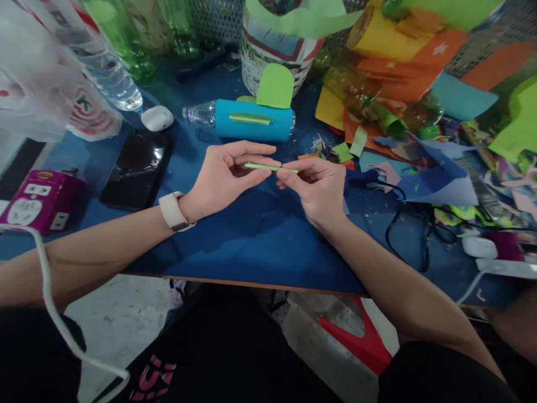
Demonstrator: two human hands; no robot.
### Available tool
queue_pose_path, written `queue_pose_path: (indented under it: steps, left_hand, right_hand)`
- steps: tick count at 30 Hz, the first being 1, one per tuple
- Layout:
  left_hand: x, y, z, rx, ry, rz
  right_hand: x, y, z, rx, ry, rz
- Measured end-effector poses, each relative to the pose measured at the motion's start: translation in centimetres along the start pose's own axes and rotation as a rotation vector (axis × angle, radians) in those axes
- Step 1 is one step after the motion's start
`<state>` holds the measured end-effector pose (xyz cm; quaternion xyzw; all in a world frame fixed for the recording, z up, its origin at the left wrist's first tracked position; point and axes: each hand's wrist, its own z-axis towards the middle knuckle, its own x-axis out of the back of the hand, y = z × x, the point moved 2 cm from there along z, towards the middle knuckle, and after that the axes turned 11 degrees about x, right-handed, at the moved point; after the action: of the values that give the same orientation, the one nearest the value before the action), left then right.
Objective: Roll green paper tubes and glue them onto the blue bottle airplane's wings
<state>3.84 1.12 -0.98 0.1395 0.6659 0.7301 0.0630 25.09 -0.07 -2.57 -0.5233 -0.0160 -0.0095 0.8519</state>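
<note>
Between my two hands is a narrow light-green paper strip (pixel 263 167), held level above the blue table (pixel 235 240). My left hand (pixel 229 170) pinches its left part between thumb and fingers; a pale watch band circles that wrist. With thumb and forefinger my right hand (pixel 316 182) grips the strip's right end. Just beyond my hands a plastic bottle (pixel 254 118) lies on its side, wrapped in blue paper. A green rounded paper piece (pixel 276 87) stands up from the wrap, and a folded green strip (pixel 250 118) sits on its side.
At left are a black phone (pixel 136 168), a white earbud case (pixel 157 118), a purple power socket block (pixel 39 200) and a water bottle (pixel 100 67). Behind stands a paper-covered bucket (pixel 272 56). Paper scraps (pixel 440 168) and a black cable (pixel 392 224) crowd the right side.
</note>
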Motion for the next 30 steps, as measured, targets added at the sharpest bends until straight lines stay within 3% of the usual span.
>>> queue_pose_path:
  steps: [7,30]
  left_hand:
    - [-0.06,0.06,-0.12,-0.024,0.013,0.050]
    - [0.11,0.00,-0.01,-0.083,0.045,0.014]
  right_hand:
    - [-0.08,-0.12,-0.10,0.035,0.054,-0.035]
    - [-0.15,0.16,-0.32,0.045,-0.009,-0.009]
